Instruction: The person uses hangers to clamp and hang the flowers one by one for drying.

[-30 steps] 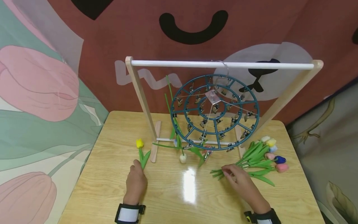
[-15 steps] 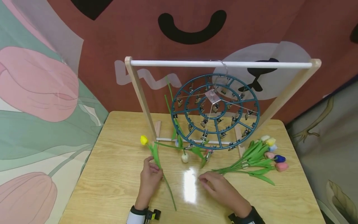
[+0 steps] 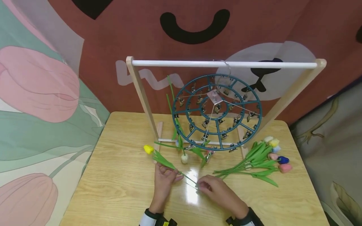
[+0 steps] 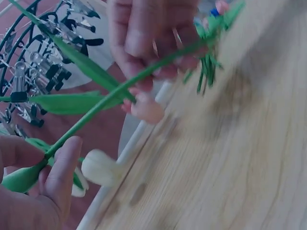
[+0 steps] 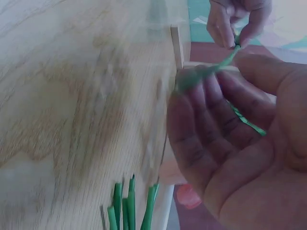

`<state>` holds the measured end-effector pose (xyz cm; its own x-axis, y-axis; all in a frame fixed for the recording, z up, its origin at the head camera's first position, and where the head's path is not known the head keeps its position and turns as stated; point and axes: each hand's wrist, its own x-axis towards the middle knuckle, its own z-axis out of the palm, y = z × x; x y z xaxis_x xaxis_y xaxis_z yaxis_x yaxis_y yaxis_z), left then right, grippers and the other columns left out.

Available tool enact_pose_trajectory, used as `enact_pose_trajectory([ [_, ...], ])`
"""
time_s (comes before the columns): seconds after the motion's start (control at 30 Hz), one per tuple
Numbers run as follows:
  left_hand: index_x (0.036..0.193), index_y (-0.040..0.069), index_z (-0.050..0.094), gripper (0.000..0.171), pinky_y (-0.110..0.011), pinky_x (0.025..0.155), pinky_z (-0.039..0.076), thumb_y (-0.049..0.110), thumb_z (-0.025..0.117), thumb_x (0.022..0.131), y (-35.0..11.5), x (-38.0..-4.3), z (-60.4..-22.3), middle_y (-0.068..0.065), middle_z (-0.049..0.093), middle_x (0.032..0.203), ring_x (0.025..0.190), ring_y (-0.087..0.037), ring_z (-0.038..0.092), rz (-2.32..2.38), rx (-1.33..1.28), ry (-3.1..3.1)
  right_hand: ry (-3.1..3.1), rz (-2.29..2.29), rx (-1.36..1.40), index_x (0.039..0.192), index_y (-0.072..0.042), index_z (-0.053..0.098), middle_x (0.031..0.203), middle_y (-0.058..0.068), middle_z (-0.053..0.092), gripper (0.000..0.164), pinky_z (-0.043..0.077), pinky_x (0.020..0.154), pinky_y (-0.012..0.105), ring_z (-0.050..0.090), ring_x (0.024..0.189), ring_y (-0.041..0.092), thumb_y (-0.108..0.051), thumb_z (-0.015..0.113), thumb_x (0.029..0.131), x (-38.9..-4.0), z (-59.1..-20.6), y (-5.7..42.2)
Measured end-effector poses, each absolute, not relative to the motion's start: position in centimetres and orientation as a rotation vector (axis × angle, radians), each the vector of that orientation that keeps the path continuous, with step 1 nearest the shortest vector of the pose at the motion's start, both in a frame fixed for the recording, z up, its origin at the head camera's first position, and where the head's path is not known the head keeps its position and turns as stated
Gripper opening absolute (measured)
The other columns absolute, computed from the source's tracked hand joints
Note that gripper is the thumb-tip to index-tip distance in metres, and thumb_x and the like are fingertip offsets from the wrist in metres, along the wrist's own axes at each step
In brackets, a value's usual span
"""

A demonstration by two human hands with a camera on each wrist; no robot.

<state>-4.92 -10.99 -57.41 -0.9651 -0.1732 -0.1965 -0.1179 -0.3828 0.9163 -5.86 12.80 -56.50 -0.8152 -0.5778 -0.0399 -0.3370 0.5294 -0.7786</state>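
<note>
My left hand (image 3: 165, 180) pinches the green stem of a yellow artificial tulip (image 3: 148, 149) just below its leaves. The tulip lies slantwise over the table, with its bloom to the left and its bare stem (image 4: 108, 100) running toward my right hand (image 3: 219, 191). At the tail of that stem, the right hand's fingers (image 5: 192, 124) are loosely curved, with the thumb apart from them. Behind the hands, a teal round clip hanger (image 3: 218, 127) bears several metal clips. A white tulip (image 3: 184, 158) and a pink tulip (image 4: 147, 109) hang head down from it.
A wooden rack with a white top rod (image 3: 175, 63) stands at the table's back and carries the hanger. To the right lies a bunch of tulips (image 3: 258, 158) in several colours, stems toward my right hand. A patterned cloth (image 3: 104, 84) hangs behind the table.
My left hand has brought the yellow tulip rightward from the table's left side, turning its stem toward the right. My right hand has moved left from the bunch to the stem's tail.
</note>
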Motion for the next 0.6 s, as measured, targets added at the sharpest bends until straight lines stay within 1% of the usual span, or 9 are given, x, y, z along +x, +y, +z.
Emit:
enact_pose_trajectory([
  [0.07,0.141,-0.002,0.025,0.064,-0.045,0.08,0.066,-0.017,0.062,0.09,-10.8,-5.0,-57.5,-0.013,0.058,0.103,0.083,-0.019,0.074,-2.58,0.396,-1.707,2.459,-1.184,-0.733,0.109,-0.012,0.075,0.097,-0.007,0.072,0.013,0.058,0.072,0.02,0.063,0.085,-0.001,-0.017,0.071,0.098,-5.9,-56.4,13.2],
  [0.13,0.139,-0.004,0.029,0.061,-0.048,0.082,0.065,-0.013,0.064,0.091,-10.9,-5.0,-57.4,-0.012,0.06,0.102,0.085,-0.022,0.075,-2.593,0.403,-1.765,2.468,-1.188,-0.716,0.108,-0.011,0.075,0.1,-0.002,0.075,0.012,0.058,0.072,0.021,0.065,0.086,0.001,-0.014,0.071,0.097,-6.0,-56.1,13.7],
  [0.17,0.137,-0.006,0.033,0.056,-0.048,0.082,0.066,-0.009,0.066,0.092,-11.0,-5.1,-57.2,-0.012,0.062,0.102,0.086,-0.023,0.075,-2.584,0.405,-1.839,2.478,-1.191,-0.711,0.107,-0.011,0.075,0.101,0.001,0.075,0.011,0.058,0.072,0.021,0.066,0.086,0.002,-0.013,0.071,0.097,-6.0,-56.0,13.9],
  [0.23,0.131,-0.01,0.046,0.046,-0.047,0.08,0.067,0.003,0.071,0.095,-11.3,-5.1,-56.9,-0.015,0.067,0.101,0.087,-0.026,0.076,-2.533,0.386,-2.055,2.51,-1.196,-0.706,0.105,-0.01,0.076,0.102,0.003,0.076,0.009,0.058,0.07,0.02,0.067,0.086,0.005,-0.01,0.071,0.096,-6.2,-55.7,14.5],
  [0.3,0.119,-0.008,0.061,0.035,-0.039,0.077,0.067,0.016,0.074,0.096,-11.7,-5.0,-56.3,-0.015,0.072,0.099,0.086,-0.025,0.076,-2.382,0.302,-2.328,2.555,-1.189,-0.708,0.103,-0.011,0.076,0.101,0.004,0.076,0.009,0.058,0.067,0.02,0.068,0.083,0.007,-0.008,0.072,0.095,-6.4,-55.2,15.1],
  [0.37,0.11,-0.002,0.072,0.028,-0.029,0.075,0.066,0.022,0.074,0.096,-12.0,-4.7,-55.5,-0.012,0.075,0.097,0.085,-0.021,0.075,-2.159,0.126,-2.533,2.604,-1.161,-0.711,0.103,-0.013,0.076,0.099,0.0,0.075,0.01,0.057,0.066,0.02,0.067,0.081,0.006,-0.009,0.073,0.095,-6.6,-54.6,15.8],
  [0.47,0.109,0.008,0.075,0.019,-0.024,0.079,0.063,0.019,0.078,0.093,-11.8,-4.3,-53.9,-0.004,0.075,0.103,0.092,-0.016,0.072,-1.643,-0.272,-2.644,2.679,-1.122,-0.719,0.103,-0.016,0.077,0.098,-0.004,0.075,0.011,0.056,0.064,0.019,0.066,0.081,0.003,-0.011,0.074,0.094,-6.7,-53.4,16.8],
  [0.53,0.114,0.009,0.074,0.028,-0.026,0.085,0.063,0.013,0.082,0.088,-11.4,-4.1,-52.9,-0.002,0.074,0.109,0.1,-0.016,0.07,-1.268,-0.521,-2.598,2.74,-1.108,-0.751,0.103,-0.017,0.077,0.096,-0.007,0.073,0.012,0.055,0.062,0.018,0.064,0.079,0.001,-0.011,0.075,0.093,-6.7,-52.4,17.4],
  [0.6,0.119,0.008,0.072,0.038,-0.03,0.091,0.062,0.012,0.085,0.083,-10.9,-4.4,-52.0,-0.003,0.072,0.115,0.107,-0.018,0.068,-0.943,-0.693,-2.517,2.802,-1.11,-0.807,0.102,-0.016,0.078,0.093,-0.008,0.072,0.014,0.053,0.059,0.017,0.062,0.076,-0.002,-0.007,0.077,0.091,-6.6,-51.3,17.9],
])
